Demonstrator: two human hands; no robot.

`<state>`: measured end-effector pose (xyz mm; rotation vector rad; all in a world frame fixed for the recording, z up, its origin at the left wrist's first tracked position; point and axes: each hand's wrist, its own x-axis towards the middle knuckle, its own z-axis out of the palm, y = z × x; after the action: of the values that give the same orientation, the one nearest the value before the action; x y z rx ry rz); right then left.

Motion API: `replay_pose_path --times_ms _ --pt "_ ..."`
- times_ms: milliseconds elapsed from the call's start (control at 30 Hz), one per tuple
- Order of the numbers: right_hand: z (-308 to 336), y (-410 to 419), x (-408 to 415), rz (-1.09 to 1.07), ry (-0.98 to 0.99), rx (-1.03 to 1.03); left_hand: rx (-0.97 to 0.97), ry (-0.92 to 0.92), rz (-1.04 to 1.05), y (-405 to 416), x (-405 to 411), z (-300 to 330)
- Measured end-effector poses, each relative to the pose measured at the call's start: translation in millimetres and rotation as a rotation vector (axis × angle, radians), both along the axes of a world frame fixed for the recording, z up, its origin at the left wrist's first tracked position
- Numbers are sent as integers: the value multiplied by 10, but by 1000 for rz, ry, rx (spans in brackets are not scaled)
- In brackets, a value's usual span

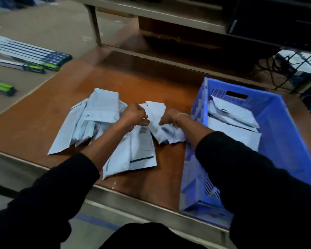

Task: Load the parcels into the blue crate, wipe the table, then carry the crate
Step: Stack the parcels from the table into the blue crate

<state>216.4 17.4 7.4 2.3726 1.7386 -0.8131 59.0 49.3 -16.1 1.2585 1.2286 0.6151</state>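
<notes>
No readable text anywhere: the dark print blocks and the dark stripe on the parcels were blurred, and the lettering on the long boxes was too small to make out.

My left hand point(134, 115) was curled tight on the near edge of a pale blue parcel at the middle of the pile of parcels point(97, 123). My right hand point(169, 117) was clenched on a crumpled parcel point(162, 123) just beside it; that one's top corner pointed away from me and its bulk hung toward me. A thin band sat on my right wrist.

The pile lay on the brown table point(43, 119), centre-left, overlapping and fanned out. The nearest parcel point(133, 155) had its long axis running roughly from my left elbow up toward my hands, with the striped end close to the table's near edge. The top parcel of the left stack pointed away from me.

The blue crate point(285, 132) stood on the table's right side, its long axis running away from me and its handle slot on the far wall. Parcels point(233, 121) already lay flat inside, stacked at the far end. My right sleeve crossed over its near left corner.

The long boxes point(34, 54) with dark and green ends lay on the surface to the left, well apart from the pile.
</notes>
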Motion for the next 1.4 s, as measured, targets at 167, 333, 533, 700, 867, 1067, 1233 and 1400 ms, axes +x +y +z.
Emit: replay_pose_path --times_ms 167,333,533,700,867,1067,1233,1400 --pt "-260 26 -99 -31 -190 77 22 -10 -31 59 -105 -163" --pt "-185 88 -54 -119 -133 222 -175 -167 -14 65 -84 -95" --pt "92 58 -57 10 -93 287 -341 -269 112 139 87 16" --pt "269 -36 13 -60 341 128 -224 -156 173 251 142 135" --pt "73 167 197 -238 455 -38 40 53 115 338 7 274" --pt "-398 277 -59 -63 -28 -50 210 266 -1 366 -233 362" --pt "-513 231 -251 12 -201 53 292 467 -50 365 -363 395" --pt "-354 233 -119 -230 76 143 241 372 -72 398 -405 384"
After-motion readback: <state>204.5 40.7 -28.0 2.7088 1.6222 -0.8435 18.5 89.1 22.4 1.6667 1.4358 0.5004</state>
